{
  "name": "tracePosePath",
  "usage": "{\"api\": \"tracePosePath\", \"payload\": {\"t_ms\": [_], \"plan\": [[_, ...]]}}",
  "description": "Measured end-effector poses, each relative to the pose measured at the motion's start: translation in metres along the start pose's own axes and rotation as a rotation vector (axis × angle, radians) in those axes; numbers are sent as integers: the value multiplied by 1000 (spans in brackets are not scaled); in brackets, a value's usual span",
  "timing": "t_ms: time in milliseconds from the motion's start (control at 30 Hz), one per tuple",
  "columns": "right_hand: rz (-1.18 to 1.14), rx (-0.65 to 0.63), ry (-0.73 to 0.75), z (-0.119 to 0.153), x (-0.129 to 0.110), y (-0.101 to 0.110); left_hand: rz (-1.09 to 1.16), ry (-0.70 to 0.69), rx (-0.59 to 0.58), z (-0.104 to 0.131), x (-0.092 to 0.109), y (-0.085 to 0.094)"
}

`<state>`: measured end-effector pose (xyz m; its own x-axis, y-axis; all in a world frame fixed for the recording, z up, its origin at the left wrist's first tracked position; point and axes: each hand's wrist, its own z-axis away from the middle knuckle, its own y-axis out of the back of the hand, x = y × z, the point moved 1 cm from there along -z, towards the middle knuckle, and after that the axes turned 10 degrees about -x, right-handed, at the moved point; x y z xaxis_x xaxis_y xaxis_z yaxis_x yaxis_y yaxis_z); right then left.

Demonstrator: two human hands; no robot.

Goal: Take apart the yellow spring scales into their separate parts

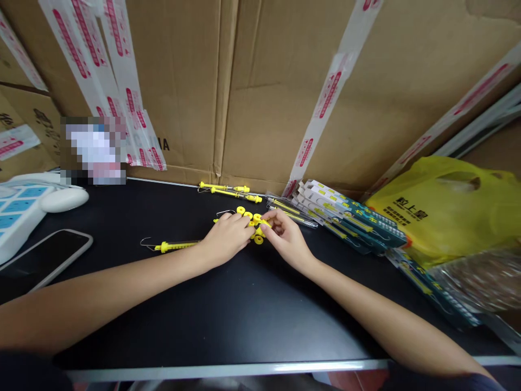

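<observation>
hands (pixel 228 238) on small yellow pieces (pixel 259 239), black table (pixel 252 320), cardboard (pixel 175 81) behind

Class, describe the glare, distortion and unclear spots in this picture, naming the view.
Head view: glare streaks the silvery metal table edge, faint sheen on the black tabletop; head view: likely wide-angle stretch towards the sides; head view: square pixelation hides a patch at left.

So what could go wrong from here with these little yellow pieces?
The small round yellow pieces are bunched between the left hand and the right hand, so one might roll away. The hooked yellow tool near the left hand could snag or get knocked. The overlapping packs might slide if bumped.
</observation>
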<state>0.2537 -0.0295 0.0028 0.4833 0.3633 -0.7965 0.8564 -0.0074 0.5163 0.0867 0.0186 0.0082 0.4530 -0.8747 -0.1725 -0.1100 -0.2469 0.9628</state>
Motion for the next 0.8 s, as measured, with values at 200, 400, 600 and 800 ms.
{"api": "tracePosePath", "payload": {"t_ms": [200, 400, 600, 800], "plan": [[18, -3, -9, 0, 1, 1, 23, -30, 24, 4, 0, 0], [-3, -31, -11, 0, 3, -2, 55, 7, 3, 5, 1, -2], [-126, -68, -29, -1, 6, -5, 257, 29, 20, 5, -6, 3], [-157, -67, -47, -3, 6, -4, 333, 90, 11, 13, -23, 12]]}}
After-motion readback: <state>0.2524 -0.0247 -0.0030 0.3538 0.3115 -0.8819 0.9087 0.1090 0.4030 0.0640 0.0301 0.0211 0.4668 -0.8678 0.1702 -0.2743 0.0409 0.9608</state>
